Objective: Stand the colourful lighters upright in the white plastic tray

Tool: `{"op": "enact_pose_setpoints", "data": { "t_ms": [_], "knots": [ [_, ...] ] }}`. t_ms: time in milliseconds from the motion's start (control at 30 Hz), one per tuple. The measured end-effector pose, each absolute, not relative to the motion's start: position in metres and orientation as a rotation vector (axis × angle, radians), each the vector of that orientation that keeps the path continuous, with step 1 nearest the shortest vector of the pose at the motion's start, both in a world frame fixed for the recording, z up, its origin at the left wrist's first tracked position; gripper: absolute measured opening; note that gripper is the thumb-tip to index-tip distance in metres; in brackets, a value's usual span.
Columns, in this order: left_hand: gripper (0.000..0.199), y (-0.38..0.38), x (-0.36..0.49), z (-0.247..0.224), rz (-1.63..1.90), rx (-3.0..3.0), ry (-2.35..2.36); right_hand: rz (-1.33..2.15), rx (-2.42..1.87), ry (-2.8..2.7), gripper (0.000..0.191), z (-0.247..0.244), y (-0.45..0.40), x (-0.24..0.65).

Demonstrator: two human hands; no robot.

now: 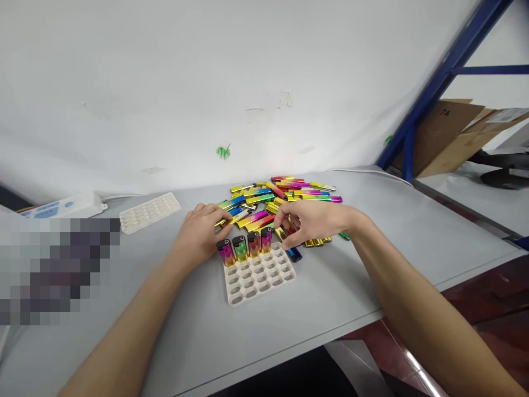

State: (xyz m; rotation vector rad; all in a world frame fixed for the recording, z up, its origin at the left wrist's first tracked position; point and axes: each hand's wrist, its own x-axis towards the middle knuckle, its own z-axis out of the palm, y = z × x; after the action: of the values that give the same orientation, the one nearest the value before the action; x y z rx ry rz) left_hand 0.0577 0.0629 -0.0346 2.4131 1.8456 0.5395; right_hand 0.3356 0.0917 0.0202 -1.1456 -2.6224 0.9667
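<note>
A pale moulded tray (pixel 258 279) with rows of oval pockets lies on the table. Along its far row, several shiny lighters stand upright, among them a green-and-gold lighter (pixel 240 249) and a pink-and-gold lighter (pixel 266 240). My left hand (pixel 201 230) rests at the pile's left edge, its fingers curved and thumb apart; gold shows in the gap. Curled over the tray's far right corner, my right hand (pixel 306 219) has thumb and fingers about the gold end of a blue-and-gold lighter (pixel 294 252). Part of that lighter is hidden by the fingers.
Behind the tray spreads a heap of metallic lighters (pixel 258 198). A second pale tray (pixel 150 213) lies at the left near a white box (pixel 61 205). Blue metal framing (pixel 444 82) and cardboard boxes (pixel 448 132) stand at the right. A white wall (pixel 173 94) backs the table.
</note>
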Motion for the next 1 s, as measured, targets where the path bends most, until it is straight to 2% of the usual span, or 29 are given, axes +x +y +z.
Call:
{"op": "enact_pose_setpoints", "data": {
  "t_ms": [100, 233, 367, 667, 833, 1000],
  "knots": [
    [0.025, 0.063, 0.057, -0.036, 0.553, 2.413, 1.842, 0.717, -1.321, -2.710, 0.033, 0.013, 0.090, 0.330],
    [0.025, 0.062, 0.057, -0.036, 0.562, 2.396, 1.853, 0.350, -1.541, -2.700, 0.056, 0.006, 0.082, 0.318],
    [0.025, 0.061, 0.058, -0.035, 0.538, 2.399, 1.855, 0.218, -1.624, -2.685, 0.057, 0.006, 0.076, 0.312],
    [0.026, 0.062, 0.055, -0.038, 0.546, 2.409, 1.852, 0.412, -1.643, -2.711, 0.042, 0.010, 0.078, 0.309],
    [0.024, 0.063, 0.056, -0.037, 0.521, 2.416, 1.858, 0.434, -1.542, -2.622, 0.024, 0.003, 0.079, 0.310],
    [0.022, 0.062, 0.057, -0.036, 0.520, 2.426, 1.858, 0.635, -1.412, -2.587, 0.027, 0.004, 0.087, 0.319]
  ]
}}
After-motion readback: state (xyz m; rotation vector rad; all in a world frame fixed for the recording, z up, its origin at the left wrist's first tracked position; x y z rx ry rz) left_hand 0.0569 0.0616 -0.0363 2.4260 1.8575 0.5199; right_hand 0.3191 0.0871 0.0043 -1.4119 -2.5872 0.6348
